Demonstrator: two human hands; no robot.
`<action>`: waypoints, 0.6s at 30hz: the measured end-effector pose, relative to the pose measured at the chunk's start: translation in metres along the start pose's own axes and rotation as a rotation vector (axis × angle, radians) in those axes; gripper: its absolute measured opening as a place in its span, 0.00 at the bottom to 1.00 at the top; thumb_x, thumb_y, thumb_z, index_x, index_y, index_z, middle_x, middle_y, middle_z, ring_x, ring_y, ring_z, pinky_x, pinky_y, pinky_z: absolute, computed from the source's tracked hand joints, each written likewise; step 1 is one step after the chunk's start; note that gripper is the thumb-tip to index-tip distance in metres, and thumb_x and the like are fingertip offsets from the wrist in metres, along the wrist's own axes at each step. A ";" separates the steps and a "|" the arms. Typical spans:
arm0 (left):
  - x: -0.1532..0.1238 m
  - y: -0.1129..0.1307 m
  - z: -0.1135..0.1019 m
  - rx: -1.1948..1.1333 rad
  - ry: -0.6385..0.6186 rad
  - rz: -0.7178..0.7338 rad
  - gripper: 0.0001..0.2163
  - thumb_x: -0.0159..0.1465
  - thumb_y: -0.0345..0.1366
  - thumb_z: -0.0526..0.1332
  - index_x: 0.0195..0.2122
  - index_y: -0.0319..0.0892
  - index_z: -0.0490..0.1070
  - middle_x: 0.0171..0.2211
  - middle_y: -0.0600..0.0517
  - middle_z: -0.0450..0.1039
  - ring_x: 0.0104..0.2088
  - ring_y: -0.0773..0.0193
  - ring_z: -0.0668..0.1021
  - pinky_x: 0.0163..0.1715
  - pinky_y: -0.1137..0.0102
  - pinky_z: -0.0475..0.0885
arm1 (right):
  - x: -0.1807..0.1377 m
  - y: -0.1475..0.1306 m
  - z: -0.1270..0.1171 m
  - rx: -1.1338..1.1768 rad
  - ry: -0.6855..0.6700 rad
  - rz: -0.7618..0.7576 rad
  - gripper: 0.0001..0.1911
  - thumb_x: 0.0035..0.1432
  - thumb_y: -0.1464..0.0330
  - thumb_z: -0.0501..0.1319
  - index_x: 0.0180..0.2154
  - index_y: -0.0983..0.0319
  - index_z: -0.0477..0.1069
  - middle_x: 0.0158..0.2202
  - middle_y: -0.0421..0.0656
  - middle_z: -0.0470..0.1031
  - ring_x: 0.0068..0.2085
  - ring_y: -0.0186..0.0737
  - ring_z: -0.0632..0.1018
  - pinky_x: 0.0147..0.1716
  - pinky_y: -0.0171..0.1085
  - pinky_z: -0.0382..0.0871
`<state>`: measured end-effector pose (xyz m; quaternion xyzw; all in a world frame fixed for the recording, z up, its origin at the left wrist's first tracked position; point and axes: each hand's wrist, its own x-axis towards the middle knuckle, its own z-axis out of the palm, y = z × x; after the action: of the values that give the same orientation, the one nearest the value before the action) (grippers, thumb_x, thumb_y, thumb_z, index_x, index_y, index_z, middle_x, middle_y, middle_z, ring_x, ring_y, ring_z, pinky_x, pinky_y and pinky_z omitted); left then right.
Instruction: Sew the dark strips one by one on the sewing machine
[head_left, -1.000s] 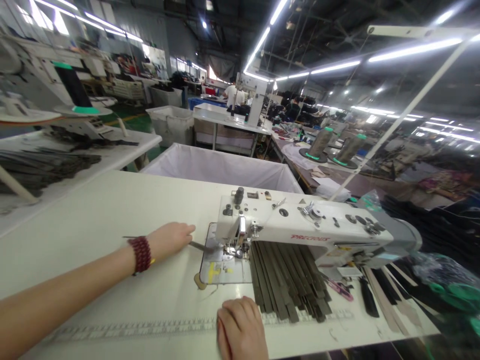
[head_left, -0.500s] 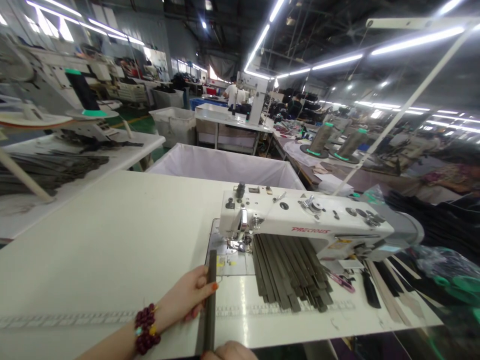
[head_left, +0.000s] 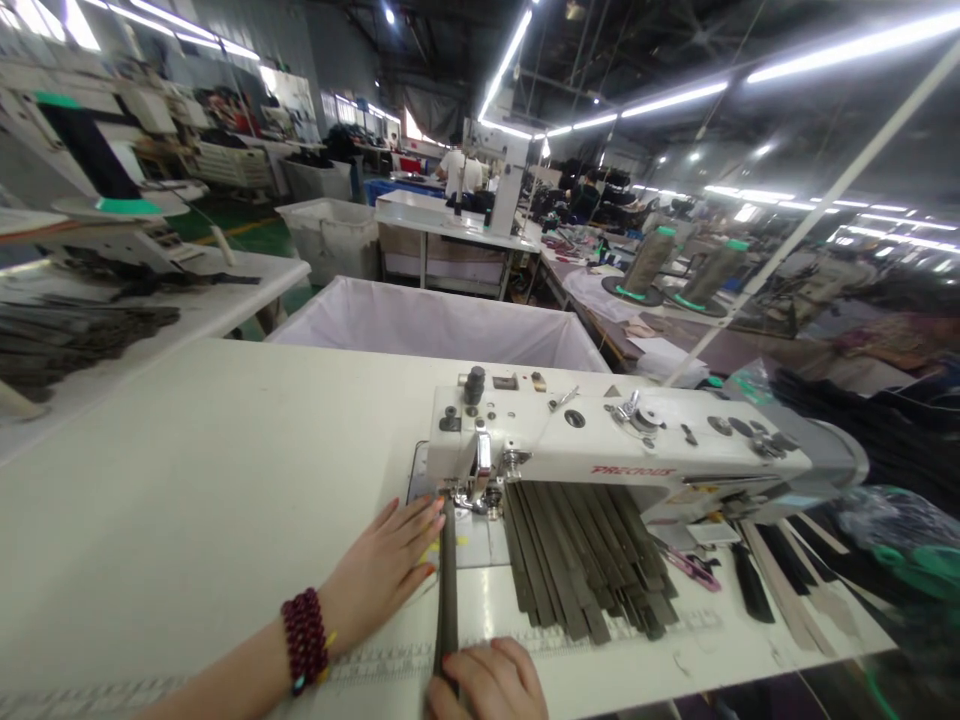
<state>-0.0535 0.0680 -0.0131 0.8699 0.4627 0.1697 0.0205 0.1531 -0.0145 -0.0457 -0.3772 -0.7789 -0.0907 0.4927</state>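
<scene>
A white sewing machine (head_left: 600, 450) stands on the white table (head_left: 187, 470). A narrow dark grey fabric strip (head_left: 448, 590) runs from the table's near edge up to the presser foot (head_left: 472, 495). My left hand (head_left: 386, 570), with a dark red bead bracelet on the wrist, lies flat beside the strip, fingers stretched out and touching its left edge. My right hand (head_left: 487, 685) rests at the bottom of the view, fingers curled down on the strip's near end. A pile of several similar grey strips (head_left: 585, 565) lies under the machine arm.
A white fabric-lined bin (head_left: 442, 325) stands behind the table. Scissors and dark tools (head_left: 739, 580) lie right of the strip pile. Two thread cones (head_left: 675, 275) stand on a bench at the right. Another table with dark strips (head_left: 67, 335) is at the left. A person works far back.
The strip has gone forward until its far end sits at the presser foot. My left hand went from pinching it to lying flat beside it, and my right hand came further into view.
</scene>
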 end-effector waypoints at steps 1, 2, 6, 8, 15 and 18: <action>0.001 -0.001 0.000 -0.002 0.002 0.005 0.22 0.69 0.37 0.55 0.64 0.45 0.61 0.65 0.47 0.62 0.63 0.55 0.65 0.64 0.53 0.60 | -0.001 0.001 0.001 -0.001 -0.005 0.003 0.09 0.61 0.71 0.56 0.32 0.54 0.73 0.29 0.36 0.79 0.30 0.36 0.79 0.43 0.41 0.70; 0.002 -0.001 -0.001 -0.005 0.003 0.011 0.22 0.69 0.36 0.55 0.64 0.45 0.61 0.64 0.47 0.62 0.63 0.55 0.66 0.64 0.53 0.60 | -0.002 0.001 0.001 -0.002 -0.013 0.003 0.09 0.61 0.71 0.56 0.32 0.54 0.73 0.29 0.36 0.79 0.30 0.36 0.79 0.44 0.41 0.71; 0.002 -0.003 -0.003 -0.024 0.008 0.018 0.21 0.69 0.35 0.55 0.63 0.45 0.63 0.64 0.48 0.62 0.63 0.56 0.66 0.63 0.53 0.60 | -0.005 0.003 0.000 0.003 -0.008 -0.014 0.09 0.64 0.69 0.56 0.33 0.56 0.73 0.26 0.37 0.77 0.28 0.35 0.79 0.44 0.40 0.72; 0.002 -0.003 -0.003 -0.023 -0.003 0.014 0.21 0.69 0.34 0.55 0.63 0.45 0.62 0.65 0.48 0.62 0.63 0.56 0.66 0.63 0.52 0.60 | -0.007 0.004 -0.002 -0.001 -0.026 -0.042 0.07 0.64 0.69 0.57 0.33 0.57 0.72 0.26 0.37 0.77 0.28 0.35 0.80 0.45 0.40 0.72; 0.002 -0.003 -0.002 -0.036 0.010 0.016 0.22 0.68 0.34 0.55 0.63 0.46 0.62 0.64 0.48 0.62 0.63 0.55 0.66 0.63 0.51 0.60 | -0.009 0.009 -0.010 -0.022 -0.065 -0.060 0.08 0.66 0.68 0.56 0.34 0.57 0.73 0.27 0.37 0.78 0.30 0.34 0.81 0.52 0.40 0.72; 0.003 -0.004 -0.002 -0.003 -0.023 0.024 0.22 0.69 0.35 0.55 0.64 0.44 0.61 0.65 0.47 0.61 0.63 0.54 0.66 0.63 0.50 0.61 | 0.001 0.012 -0.015 0.010 -0.078 -0.079 0.13 0.69 0.68 0.51 0.36 0.57 0.72 0.29 0.38 0.79 0.32 0.32 0.81 0.56 0.41 0.68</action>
<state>-0.0557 0.0731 -0.0112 0.8773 0.4515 0.1606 0.0248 0.1719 -0.0136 -0.0404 -0.3471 -0.8122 -0.0915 0.4599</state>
